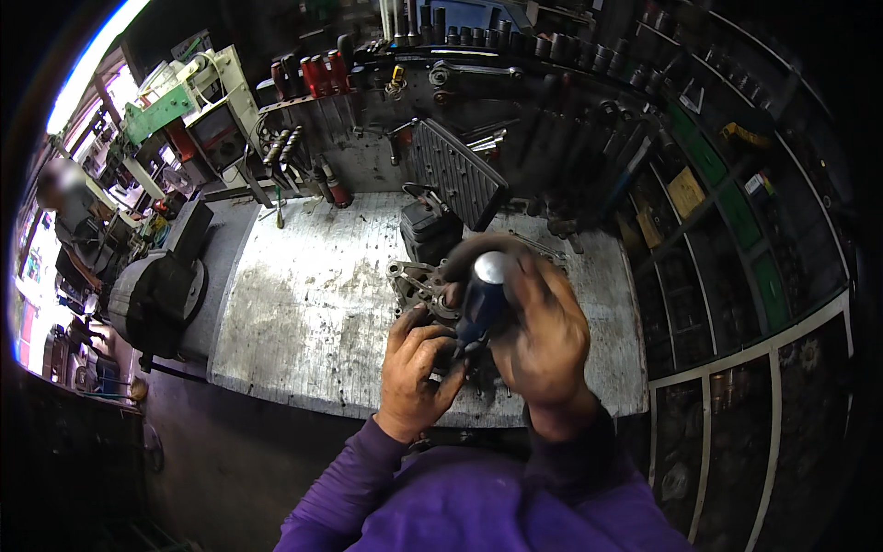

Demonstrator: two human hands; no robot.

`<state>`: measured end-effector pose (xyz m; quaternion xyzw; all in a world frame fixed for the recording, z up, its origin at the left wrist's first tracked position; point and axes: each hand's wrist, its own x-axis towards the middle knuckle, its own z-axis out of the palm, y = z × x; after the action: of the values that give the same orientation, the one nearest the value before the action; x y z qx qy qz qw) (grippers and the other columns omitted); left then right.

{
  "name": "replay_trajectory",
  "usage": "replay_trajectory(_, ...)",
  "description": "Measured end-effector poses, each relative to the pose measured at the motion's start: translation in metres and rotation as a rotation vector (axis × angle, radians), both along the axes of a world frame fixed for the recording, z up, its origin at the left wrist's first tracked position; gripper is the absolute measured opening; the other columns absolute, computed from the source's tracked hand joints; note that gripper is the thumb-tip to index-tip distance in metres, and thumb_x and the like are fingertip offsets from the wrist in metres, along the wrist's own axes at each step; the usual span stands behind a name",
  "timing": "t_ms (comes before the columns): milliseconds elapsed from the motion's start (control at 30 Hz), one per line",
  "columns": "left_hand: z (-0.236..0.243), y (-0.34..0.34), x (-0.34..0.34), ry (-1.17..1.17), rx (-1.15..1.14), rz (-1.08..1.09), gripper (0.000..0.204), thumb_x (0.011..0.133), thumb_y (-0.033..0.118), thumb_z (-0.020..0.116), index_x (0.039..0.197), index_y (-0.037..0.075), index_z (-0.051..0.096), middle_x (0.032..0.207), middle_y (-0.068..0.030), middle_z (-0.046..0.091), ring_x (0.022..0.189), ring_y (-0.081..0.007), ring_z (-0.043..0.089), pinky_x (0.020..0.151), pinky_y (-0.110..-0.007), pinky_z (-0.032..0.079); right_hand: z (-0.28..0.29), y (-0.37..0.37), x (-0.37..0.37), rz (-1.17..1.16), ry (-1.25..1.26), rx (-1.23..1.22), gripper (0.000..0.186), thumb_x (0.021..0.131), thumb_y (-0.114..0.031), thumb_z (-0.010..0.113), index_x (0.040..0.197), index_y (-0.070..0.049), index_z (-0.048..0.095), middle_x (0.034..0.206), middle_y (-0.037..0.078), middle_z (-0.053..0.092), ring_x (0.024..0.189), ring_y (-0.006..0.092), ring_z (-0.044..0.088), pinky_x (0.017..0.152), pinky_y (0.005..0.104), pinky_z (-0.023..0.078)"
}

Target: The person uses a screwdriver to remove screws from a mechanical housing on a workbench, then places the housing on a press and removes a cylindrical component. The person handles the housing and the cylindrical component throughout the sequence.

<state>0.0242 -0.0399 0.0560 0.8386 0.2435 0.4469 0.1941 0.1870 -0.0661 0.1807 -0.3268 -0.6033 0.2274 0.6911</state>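
A tool with a dark blue body (pixel 476 311) and a rounded silver end (pixel 491 268) stands nearly upright over the bench. My right hand (pixel 544 342) is wrapped round its upper part, with the fingers smeared by motion. My left hand (pixel 416 373) is lower and to the left, fingers bent and pinched together near the tool's lower end. What exactly they grip is hidden. Just beyond my left fingertips sits a grey metal part (pixel 411 273) with lugs and holes, partly covered by my hands and the tool.
The worn pale workbench (pixel 294 313) holds a black block-shaped object (pixel 430 230) and a tilted ribbed dark panel (pixel 457 173) behind the part. Red-handled tools (pixel 322 75) and sockets (pixel 552 46) line the back rack. Shelves (pixel 704 267) stand right. Another person (pixel 75 216) is far left.
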Motion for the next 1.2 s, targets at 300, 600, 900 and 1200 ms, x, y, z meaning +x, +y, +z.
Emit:
replay_trajectory(300,0.015,0.013,-0.014,0.022,-0.134,-0.165,0.031,0.076,0.004,0.084,0.103,0.006,0.069,0.111,-0.0113,0.077,0.122,-0.0406,0.065,0.116,-0.050,0.046,0.002,0.006,-0.009,0.199,0.343,-0.121,0.041,0.106,-0.037,0.072,0.122,0.000,0.065,0.099,0.005,0.069,0.089,0.0094,0.066,0.072,0.0253,0.054)
replay_trajectory(600,0.016,0.010,-0.016,-0.001,-0.065,-0.132,0.036,0.074,0.006,0.087,0.106,0.006,0.069,0.111,-0.0113,0.075,0.120,-0.0419,0.066,0.109,-0.050,0.052,-0.012,0.012,-0.004,0.382,0.208,-0.074,0.058,0.100,-0.049,0.077,0.118,0.005,0.064,0.097,0.009,0.069,0.089,0.0126,0.067,0.078,0.0283,0.055)
replay_trajectory(900,0.017,0.006,-0.013,0.028,-0.093,-0.103,0.039,0.073,0.006,0.089,0.108,0.008,0.070,0.109,-0.0122,0.075,0.123,-0.0451,0.064,0.109,-0.051,0.052,-0.016,-0.001,0.000,0.462,0.200,-0.121,0.050,0.099,-0.030,0.079,0.134,0.001,0.059,0.108,0.012,0.072,0.094,0.0187,0.070,0.081,0.0334,0.058)
replay_trajectory(1200,0.014,0.001,-0.010,0.030,-0.054,-0.044,0.037,0.077,0.009,0.087,0.111,0.008,0.071,0.118,-0.0096,0.076,0.127,-0.0416,0.063,0.112,-0.055,0.049,0.001,0.008,-0.006,0.118,-0.098,-0.062,0.055,0.100,-0.011,0.074,0.148,0.002,0.052,0.098,0.012,0.073,0.083,0.0206,0.070,0.078,0.0345,0.059)
